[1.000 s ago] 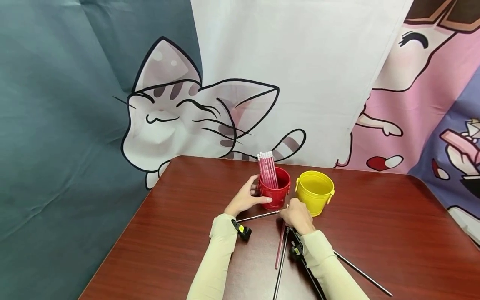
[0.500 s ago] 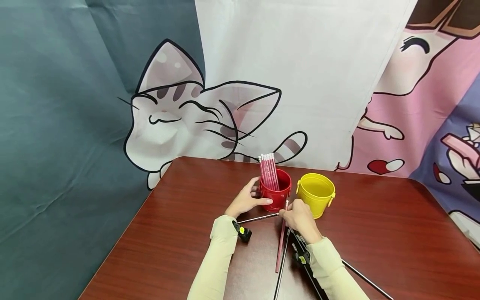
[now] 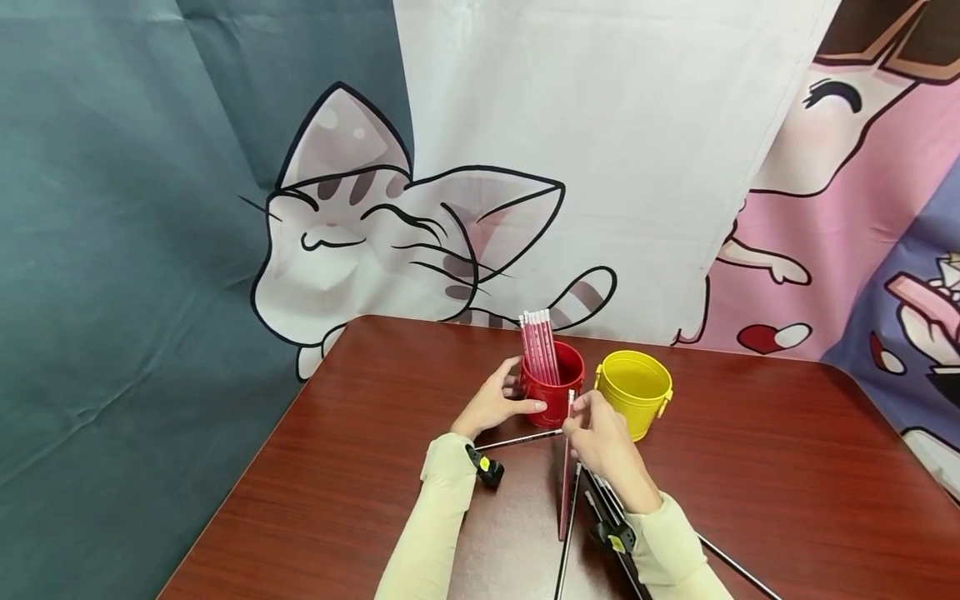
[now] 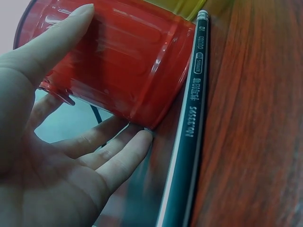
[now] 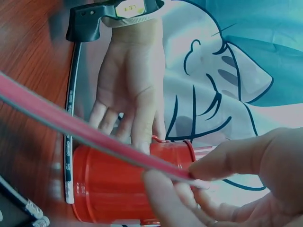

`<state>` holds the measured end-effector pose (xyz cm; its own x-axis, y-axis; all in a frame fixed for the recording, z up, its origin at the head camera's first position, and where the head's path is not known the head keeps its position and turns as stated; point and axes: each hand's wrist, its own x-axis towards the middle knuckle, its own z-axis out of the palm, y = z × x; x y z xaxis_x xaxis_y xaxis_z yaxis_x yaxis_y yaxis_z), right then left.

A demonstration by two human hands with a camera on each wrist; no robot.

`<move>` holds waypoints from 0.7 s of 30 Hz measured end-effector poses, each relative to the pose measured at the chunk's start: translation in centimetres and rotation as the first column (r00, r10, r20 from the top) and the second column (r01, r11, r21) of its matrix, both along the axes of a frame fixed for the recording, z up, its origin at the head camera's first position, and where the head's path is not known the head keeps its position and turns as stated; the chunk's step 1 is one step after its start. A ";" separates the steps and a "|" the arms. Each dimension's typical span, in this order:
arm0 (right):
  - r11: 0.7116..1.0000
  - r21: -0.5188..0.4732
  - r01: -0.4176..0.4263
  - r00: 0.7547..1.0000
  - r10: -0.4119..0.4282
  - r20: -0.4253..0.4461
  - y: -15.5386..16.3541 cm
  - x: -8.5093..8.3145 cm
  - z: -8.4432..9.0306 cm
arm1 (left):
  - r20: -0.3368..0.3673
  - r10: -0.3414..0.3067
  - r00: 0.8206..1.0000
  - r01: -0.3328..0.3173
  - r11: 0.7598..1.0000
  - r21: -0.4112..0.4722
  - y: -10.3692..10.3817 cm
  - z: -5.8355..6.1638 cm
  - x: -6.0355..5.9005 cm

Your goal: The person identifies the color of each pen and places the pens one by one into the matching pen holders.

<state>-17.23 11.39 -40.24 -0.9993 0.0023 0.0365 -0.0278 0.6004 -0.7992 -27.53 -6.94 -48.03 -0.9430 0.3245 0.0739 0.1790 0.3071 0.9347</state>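
Observation:
My right hand [image 3: 607,446] pinches a pink pencil [image 3: 566,492] between thumb and fingers, close to its white-eraser end. The pencil slants down toward me, in front of the red bucket [image 3: 551,408]; in the right wrist view its pink shaft [image 5: 94,132] crosses in front of that bucket. Several pink pencils [image 3: 540,350] stand in the red bucket, eraser ends up. My left hand [image 3: 491,404] holds this bucket from the left, thumb across its front and fingers at its side. Close to the bucket's base lies a dark green pencil [image 4: 191,118].
A yellow bucket [image 3: 637,404] stands right of the red one. Several dark pencils [image 3: 570,533] lie on the brown table [image 3: 360,467] under and around my right forearm. Behind the table hangs a cloth with a cartoon cat [image 3: 352,217].
My right hand has taken up the pink pencil, raising its eraser end slightly in front of the red bucket. My left hand stays on the red bucket.

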 end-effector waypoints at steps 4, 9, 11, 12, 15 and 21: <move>0.998 -0.040 -0.038 0.998 0.036 -0.054 0.2 0.3 -0.1 | -0.002 0.001 1.000 -0.001 1.000 -0.003 0.0 -0.1 0.0; 0.996 -0.051 -0.070 0.990 0.063 -0.122 0.4 0.2 0.0 | 0.000 0.010 1.000 -0.010 1.000 -0.004 -0.1 0.0 0.1; 0.997 -0.047 -0.068 0.987 0.060 -0.146 0.5 0.2 0.1 | 0.005 0.008 1.000 -0.008 1.000 0.003 -0.1 0.1 0.1; 0.997 -0.051 -0.063 0.986 0.055 -0.156 0.5 0.3 0.2 | 0.008 0.007 1.000 -0.007 1.000 0.005 -0.1 0.1 0.2; 0.996 -0.074 -0.053 0.980 0.038 -0.193 0.6 0.3 0.4 | 0.009 0.006 1.000 -0.006 1.000 0.008 0.0 0.1 0.2; 0.990 -0.129 -0.061 0.952 0.018 -0.307 0.8 0.5 0.8 | 0.012 0.007 1.000 -0.006 1.000 -0.005 0.0 0.1 0.3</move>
<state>-16.74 12.22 -39.49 -0.9402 -0.0109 0.3405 -0.3035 0.4809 -0.8226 -27.22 -6.97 -47.93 -0.9459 0.3186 0.0611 0.1657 0.3126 0.9353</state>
